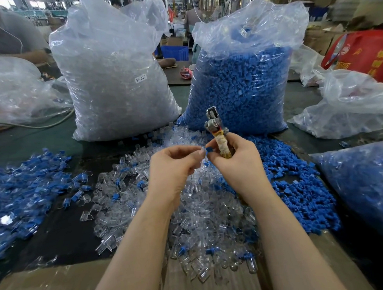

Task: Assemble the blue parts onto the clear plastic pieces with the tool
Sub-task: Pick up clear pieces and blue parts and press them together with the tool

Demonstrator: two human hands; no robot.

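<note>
Over the near heap of small clear plastic pieces (203, 211), left hand (176, 166) pinches a barely visible clear piece against the small blue plastic part (209, 149) pinched by right hand (234, 160), which also grips the tape-wrapped metal tool (219, 134) upright; mating step, pressing with tool likely next.

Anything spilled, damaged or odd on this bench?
Nothing damaged. Loose blue parts have spilled from the foot of the blue bag, and a few lie mixed into the clear pieces. The tool has a tape-wrapped handle.
</note>
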